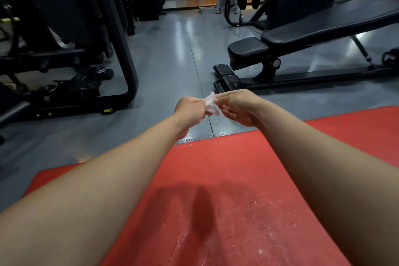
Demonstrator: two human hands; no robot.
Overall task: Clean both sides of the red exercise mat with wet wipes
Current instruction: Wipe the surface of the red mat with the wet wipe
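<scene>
Holding the wet wipe (210, 103) pinched between your left hand (189, 110) and right hand (235, 107), you seem to be refolding it for a fresh face, the damp red mat (216, 179) just below your wrists.

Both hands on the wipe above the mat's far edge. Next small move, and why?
Probably spread it open, then lower it onto the red foam exercise mat. The left hand and right hand pinch the crumpled white wet wipe between them in the air, off the mat, whose surface shows wet streaks.
</scene>
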